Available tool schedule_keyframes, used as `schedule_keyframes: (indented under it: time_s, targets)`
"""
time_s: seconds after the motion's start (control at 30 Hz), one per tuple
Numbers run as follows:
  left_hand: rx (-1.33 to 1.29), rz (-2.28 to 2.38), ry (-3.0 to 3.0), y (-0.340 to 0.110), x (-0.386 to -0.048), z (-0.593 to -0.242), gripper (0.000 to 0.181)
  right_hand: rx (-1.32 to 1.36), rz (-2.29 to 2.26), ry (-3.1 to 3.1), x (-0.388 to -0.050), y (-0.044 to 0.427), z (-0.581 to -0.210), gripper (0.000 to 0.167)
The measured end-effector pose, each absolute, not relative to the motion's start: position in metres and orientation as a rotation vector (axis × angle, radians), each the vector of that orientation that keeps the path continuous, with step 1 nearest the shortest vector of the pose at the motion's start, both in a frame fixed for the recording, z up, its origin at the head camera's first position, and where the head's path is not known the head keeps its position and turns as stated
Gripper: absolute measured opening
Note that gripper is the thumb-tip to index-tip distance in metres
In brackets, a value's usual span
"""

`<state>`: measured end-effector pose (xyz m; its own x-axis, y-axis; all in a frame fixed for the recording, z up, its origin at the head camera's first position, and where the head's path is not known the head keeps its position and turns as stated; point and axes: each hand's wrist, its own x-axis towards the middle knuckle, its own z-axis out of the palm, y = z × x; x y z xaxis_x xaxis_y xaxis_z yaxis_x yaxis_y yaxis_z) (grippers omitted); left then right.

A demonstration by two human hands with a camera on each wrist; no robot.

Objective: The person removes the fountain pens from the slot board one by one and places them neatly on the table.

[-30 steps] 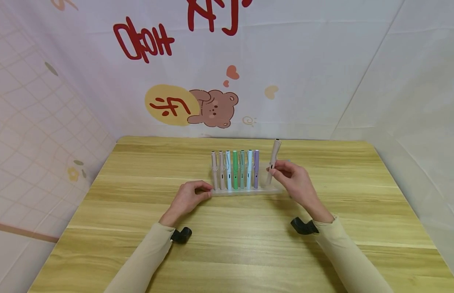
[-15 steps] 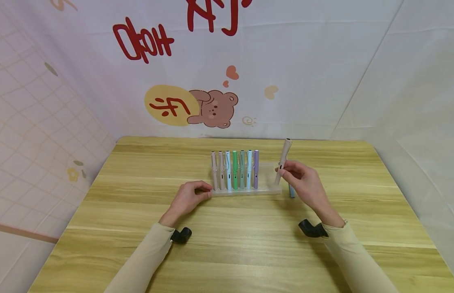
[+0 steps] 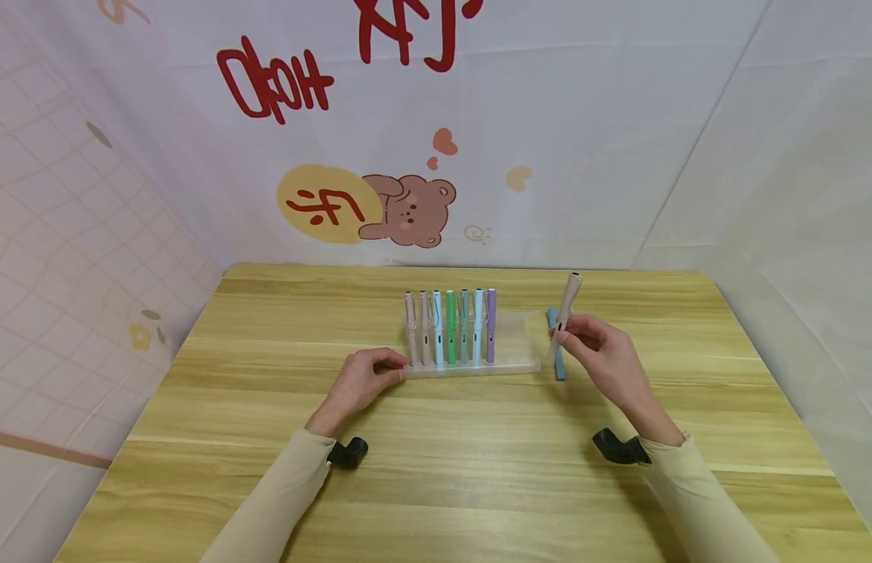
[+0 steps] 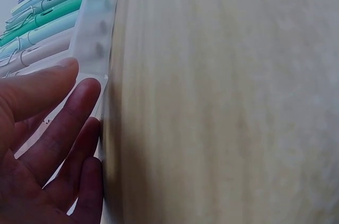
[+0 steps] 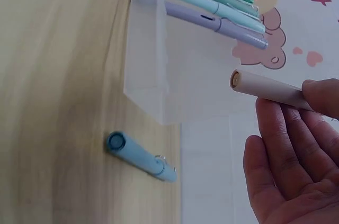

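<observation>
A clear pen stand (image 3: 471, 369) holds several capped pens upright in a row, from beige at the left to a purple pen (image 3: 491, 327) at the right. At the stand's left end my left hand (image 3: 361, 383) grips its lower corner with thumb and fingers; the left wrist view shows the fingertips (image 4: 87, 90) there. My right hand (image 3: 604, 360) pinches a beige pen (image 3: 568, 299) between thumb and fingers, tilted, just right of the stand. Beneath and behind it a blue pen (image 3: 560, 366) lies on the table, partly covered by the held pen and fingers.
The wooden table (image 3: 443, 485) meets a white printed cloth backdrop (image 3: 583, 117) at the back, with cloth at both sides. The stand's right part (image 3: 516, 340) has bare clear panel beside the purple pen.
My right hand has moved right with the beige pen, from over the stand's right part to beyond its end. The blue pen has come into view. My left hand stays put.
</observation>
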<state>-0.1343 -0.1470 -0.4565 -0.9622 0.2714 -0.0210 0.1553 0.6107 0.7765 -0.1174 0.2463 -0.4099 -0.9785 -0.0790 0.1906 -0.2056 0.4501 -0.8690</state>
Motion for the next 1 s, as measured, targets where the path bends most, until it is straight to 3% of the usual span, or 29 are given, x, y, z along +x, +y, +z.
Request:
schedule_keyframes:
  time_s: [1.0]
  targets:
    - [0.36, 1.301, 2.688, -0.148, -0.136, -0.46, 0.013, 0.069, 1.636, -2.595, -0.117, 0.276, -0.43, 0.038]
